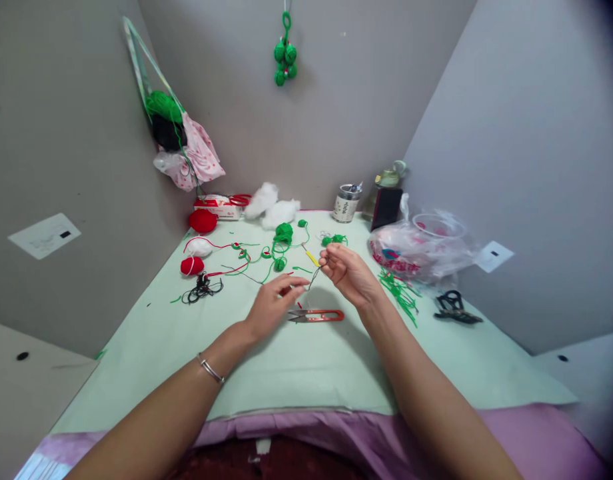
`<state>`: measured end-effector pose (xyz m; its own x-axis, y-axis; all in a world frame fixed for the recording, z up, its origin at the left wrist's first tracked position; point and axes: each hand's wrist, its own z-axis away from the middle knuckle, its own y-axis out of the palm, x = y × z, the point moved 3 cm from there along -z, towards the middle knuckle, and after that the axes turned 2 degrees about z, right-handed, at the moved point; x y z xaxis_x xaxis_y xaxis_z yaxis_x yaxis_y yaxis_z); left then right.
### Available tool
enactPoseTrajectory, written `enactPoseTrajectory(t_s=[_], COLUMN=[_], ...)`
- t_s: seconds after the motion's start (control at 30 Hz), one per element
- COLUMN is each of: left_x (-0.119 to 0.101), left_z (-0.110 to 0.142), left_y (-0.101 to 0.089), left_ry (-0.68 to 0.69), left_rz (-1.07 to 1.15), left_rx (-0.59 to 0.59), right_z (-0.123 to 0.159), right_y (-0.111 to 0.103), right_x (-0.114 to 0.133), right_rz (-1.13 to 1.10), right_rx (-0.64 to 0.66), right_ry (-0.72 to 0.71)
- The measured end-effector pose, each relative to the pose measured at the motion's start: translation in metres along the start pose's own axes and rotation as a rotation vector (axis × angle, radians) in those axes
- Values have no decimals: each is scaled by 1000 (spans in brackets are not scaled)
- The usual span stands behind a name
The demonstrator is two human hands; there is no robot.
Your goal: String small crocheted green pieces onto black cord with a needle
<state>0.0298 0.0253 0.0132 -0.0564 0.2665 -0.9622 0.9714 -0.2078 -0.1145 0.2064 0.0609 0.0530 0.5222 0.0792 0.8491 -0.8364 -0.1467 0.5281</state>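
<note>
A short length of black yarn point(314, 277), looped or twisted, stretches between my hands above the table. My right hand point(350, 273) is closed, pinching its upper end between thumb and fingertips. At the lower end, the fingers of my left hand point(274, 303) are closed on the yarn, though the exact pinch is small to see. Orange-handled thread snips point(326, 316) lie just below the hands. Behind the yarn is a yellow-handled crochet hook point(312, 258). Green yarn point(283, 235) and small green crocheted pieces point(280, 264) lie beyond my left hand.
To the left sit red yarn balls point(203, 221), white yarn point(199, 247) and tangled black yarn point(202, 289). White stuffing point(279, 212) and a pen tin point(346, 203) stand at the back. Rightward are a plastic bag point(421, 247), green yarn scraps point(400, 293) and a black hair clip point(456, 309).
</note>
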Motion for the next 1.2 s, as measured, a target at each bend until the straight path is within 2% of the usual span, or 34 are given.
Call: enactPoseTrajectory(t_s=[0.1,0.2,0.6,0.87,1.07,1.2], left_x=[7,13,23,25,21,15], left_z=[0,-3,-6,-8,-9,-10], left_y=[18,24,13,4,-1,-8], left_ry=[-93,-151,-304,-315,-378,-364], left_rz=[98,204,391,299,227,180], left_rx=[90,125,178,183,306,348], right_z=[3,4,-1,-1,-2,-3], right_y=[8,12,1,-8,-29,-42], right_x=[-6,-10,1,13,37,48], right_rz=[-7,-11,-58,-74,-129,-159], right_rx=[45,75,51,6,-95,-147], right_ry=[27,48,5,-49,-153,-207])
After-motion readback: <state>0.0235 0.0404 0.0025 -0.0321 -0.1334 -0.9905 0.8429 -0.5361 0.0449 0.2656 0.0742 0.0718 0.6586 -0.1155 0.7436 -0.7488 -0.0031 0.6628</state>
